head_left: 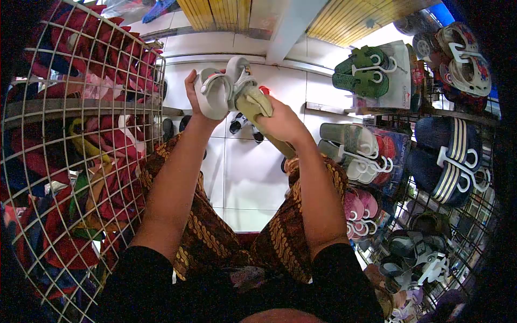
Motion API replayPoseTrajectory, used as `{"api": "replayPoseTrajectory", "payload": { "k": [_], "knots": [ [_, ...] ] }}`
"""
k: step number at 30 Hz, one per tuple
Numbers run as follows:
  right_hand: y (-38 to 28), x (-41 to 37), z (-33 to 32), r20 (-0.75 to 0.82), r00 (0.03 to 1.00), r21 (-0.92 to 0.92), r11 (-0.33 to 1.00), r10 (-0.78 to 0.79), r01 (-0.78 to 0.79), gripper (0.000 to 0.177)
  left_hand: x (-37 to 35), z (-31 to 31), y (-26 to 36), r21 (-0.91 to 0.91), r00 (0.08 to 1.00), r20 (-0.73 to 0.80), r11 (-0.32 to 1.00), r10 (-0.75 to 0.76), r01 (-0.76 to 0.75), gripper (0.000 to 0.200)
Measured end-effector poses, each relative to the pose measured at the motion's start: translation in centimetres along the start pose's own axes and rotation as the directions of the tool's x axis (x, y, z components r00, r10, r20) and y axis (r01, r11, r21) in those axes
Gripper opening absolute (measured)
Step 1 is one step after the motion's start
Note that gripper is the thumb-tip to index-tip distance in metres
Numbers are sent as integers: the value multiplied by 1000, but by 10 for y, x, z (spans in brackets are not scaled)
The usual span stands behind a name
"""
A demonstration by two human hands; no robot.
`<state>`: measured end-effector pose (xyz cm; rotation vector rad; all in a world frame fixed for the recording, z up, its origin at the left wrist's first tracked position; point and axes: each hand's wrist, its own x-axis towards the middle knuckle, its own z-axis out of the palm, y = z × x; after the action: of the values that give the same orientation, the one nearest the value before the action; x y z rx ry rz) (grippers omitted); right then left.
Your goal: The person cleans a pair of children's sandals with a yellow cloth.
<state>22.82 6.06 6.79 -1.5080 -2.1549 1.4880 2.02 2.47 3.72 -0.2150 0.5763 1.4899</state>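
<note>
Up in front of me, my left hand (197, 102) holds a pair of pale grey-white clogs. The left clog (215, 99) shows its pale sole side and a strap with a round button; the other clog (238, 70) sits close against it, partly covered. My left fingers go behind the pair and are mostly hidden. My right hand (280, 123) is closed on a folded khaki cloth (255, 103), which touches the lower part of the right clog. A length of the cloth hangs below my right hand.
On the left, a wire grid rack (81, 134) stands before dark red items. Hung footwear lines the right: green sandals (369, 72), navy striped slides (447, 156), pink sandals (360, 207) and patterned clogs (464, 59). Black-and-white footwear (239, 124) lies on the white tile floor (250, 183).
</note>
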Motion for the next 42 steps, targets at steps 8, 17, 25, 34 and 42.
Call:
{"api": "replayPoseTrajectory", "payload": {
  "k": [8,17,25,34,42],
  "knots": [
    [8,5,1,78,997,103,995,10,-18,51,2,-3,1,-9,999,44,1000,-7,8,74],
    [-18,-5,-28,39,988,593,792,151,-145,42,-8,9,5,-49,941,307,985,-144,167,80],
    [-2,1,-16,4,1000,578,815,-30,22,46,-7,5,-7,630,935,337,712,109,-310,72],
    [-9,-30,-44,54,999,849,527,4,-47,46,-30,46,6,403,941,298,915,-159,27,50],
    [11,-108,-55,195,981,817,552,7,-167,45,-113,60,-7,674,929,204,732,-308,94,34]
  ]
}}
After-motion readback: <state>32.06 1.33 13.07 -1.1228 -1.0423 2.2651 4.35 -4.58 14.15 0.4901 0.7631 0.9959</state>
